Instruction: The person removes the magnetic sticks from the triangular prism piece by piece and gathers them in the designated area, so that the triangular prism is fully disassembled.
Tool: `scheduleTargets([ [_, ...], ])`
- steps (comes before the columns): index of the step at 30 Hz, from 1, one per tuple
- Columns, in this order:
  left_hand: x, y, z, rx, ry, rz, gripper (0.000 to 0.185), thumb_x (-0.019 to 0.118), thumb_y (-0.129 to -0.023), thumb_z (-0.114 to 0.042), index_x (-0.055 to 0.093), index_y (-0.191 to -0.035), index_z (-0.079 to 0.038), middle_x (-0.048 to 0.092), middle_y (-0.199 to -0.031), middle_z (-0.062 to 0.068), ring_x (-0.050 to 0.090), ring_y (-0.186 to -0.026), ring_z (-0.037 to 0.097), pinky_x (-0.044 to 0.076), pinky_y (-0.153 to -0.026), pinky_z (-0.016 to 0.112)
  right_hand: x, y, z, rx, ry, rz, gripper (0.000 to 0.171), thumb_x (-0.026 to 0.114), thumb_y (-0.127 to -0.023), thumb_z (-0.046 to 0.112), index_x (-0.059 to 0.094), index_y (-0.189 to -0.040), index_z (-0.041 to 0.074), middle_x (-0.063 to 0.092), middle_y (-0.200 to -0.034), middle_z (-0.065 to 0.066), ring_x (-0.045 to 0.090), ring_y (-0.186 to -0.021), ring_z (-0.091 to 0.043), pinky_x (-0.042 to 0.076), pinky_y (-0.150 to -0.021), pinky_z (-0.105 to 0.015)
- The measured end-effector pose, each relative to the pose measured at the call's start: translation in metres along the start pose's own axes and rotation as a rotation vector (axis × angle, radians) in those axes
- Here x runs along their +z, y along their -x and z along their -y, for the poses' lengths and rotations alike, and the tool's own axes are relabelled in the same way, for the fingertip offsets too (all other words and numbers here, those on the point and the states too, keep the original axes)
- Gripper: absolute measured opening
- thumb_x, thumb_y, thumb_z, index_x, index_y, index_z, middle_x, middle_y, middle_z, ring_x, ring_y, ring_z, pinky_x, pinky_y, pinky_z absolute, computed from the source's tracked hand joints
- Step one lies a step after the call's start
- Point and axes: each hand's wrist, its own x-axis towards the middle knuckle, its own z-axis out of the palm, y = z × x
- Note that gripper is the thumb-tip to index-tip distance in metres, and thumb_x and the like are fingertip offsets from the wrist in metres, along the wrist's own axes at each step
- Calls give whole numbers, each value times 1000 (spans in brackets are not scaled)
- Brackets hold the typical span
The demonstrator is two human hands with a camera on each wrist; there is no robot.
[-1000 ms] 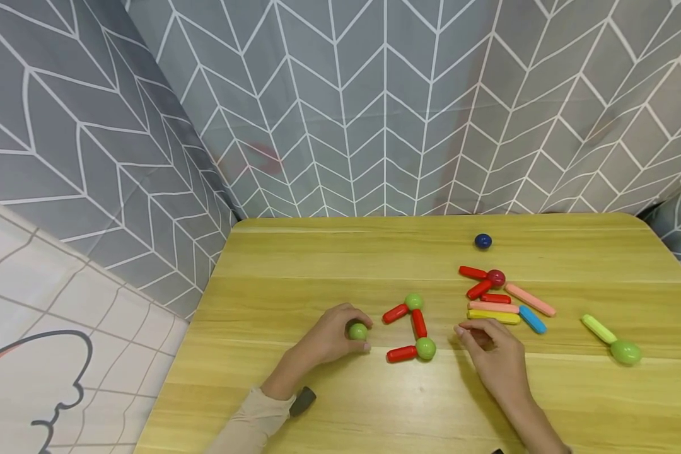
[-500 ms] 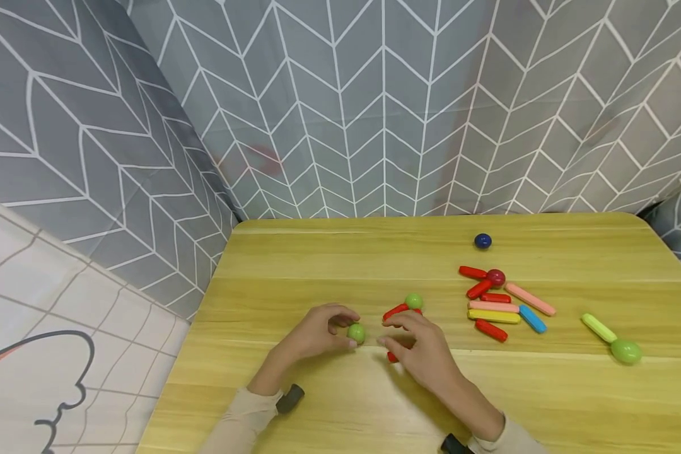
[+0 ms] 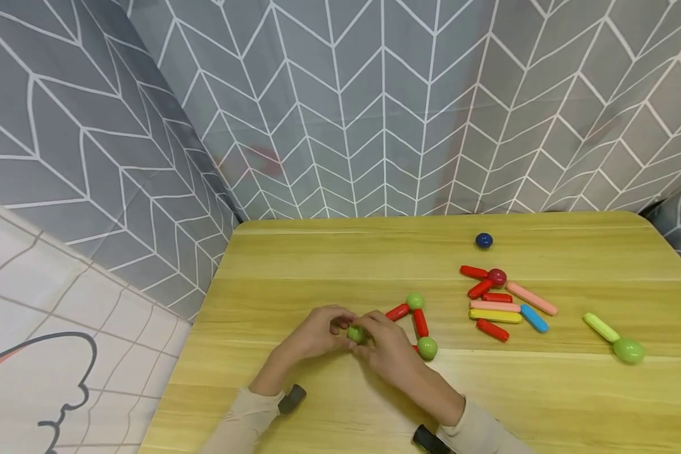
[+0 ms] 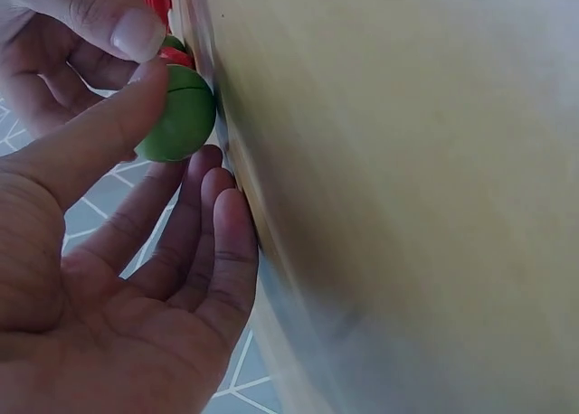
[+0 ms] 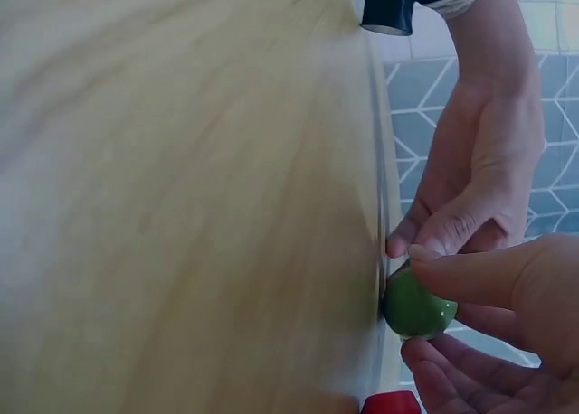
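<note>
Between my two hands is a green ball [image 3: 355,334], low over the wooden table. My left hand [image 3: 320,331] holds it from the left, its thumb on one side and curled fingers on the other. From the right, my right hand [image 3: 388,350] pinches the same ball [image 5: 418,305] between thumb and fingertips. Just beyond the right hand lies a zigzag of red sticks [image 3: 420,323] joined by green balls [image 3: 427,348]. One of its red sticks is mostly hidden by that hand.
Right of the zigzag lie a loose red stick [image 3: 492,330], a yellow stick [image 3: 495,316], pink sticks [image 3: 531,298], a blue stick [image 3: 534,318] and a dark red ball [image 3: 496,277] with red sticks. A navy ball [image 3: 484,240] sits farther back. At far right, a light green stick [image 3: 600,328] meets a green ball [image 3: 628,350].
My right hand has moved left from beside the yellow stick, across the zigzag, to the green ball. A red stick now shows where it was. My left hand has shifted only slightly.
</note>
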Motion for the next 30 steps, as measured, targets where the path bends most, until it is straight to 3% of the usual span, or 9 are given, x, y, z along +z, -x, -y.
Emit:
scheduleTargets([
  [6,3,-6,-3,18,-11,9,45,81,-86,-18,66,-126,-6,69,-120,5,63,-108,20,55,-93,38,0,1,-4,-64,140,11,38,79,-86,11,68,-121,6,63,-103,-3,57,-80,-11,49,-68,-21],
  [9,4,-10,-5,22,-23,14,47,81,-86,-23,66,-127,-7,70,-119,4,63,-108,19,55,-92,35,-2,3,-5,-50,196,14,40,79,-86,11,67,-124,5,63,-100,-3,54,-77,-11,48,-65,-21],
  [14,6,-17,-9,19,-4,-28,52,78,-88,-25,61,-135,-8,68,-116,6,63,-105,18,54,-91,31,-16,10,-8,15,179,-35,39,82,-81,5,68,-117,4,65,-106,-5,61,-86,-14,53,-70,-24],
  [20,11,-34,-20,87,-25,-46,43,68,-97,-19,59,-137,-6,68,-112,8,63,-102,18,54,-90,30,-55,26,-24,101,132,-189,41,85,-79,10,69,-117,8,68,-109,-4,64,-84,-11,54,-70,-21],
  [24,18,-56,-32,159,-105,-33,42,64,-98,-12,56,-139,-7,67,-119,10,63,-111,23,53,-97,37,-89,37,-42,122,158,-319,43,83,-80,7,67,-120,3,69,-110,-10,68,-85,-19,57,-71,-25],
  [30,30,-84,-52,224,-188,62,47,62,-98,-7,54,-144,-15,59,-139,7,55,-132,25,45,-113,42,-140,50,-71,243,171,-440,43,78,-86,5,63,-125,-2,66,-115,-21,71,-93,-34,54,-72,-15],
])
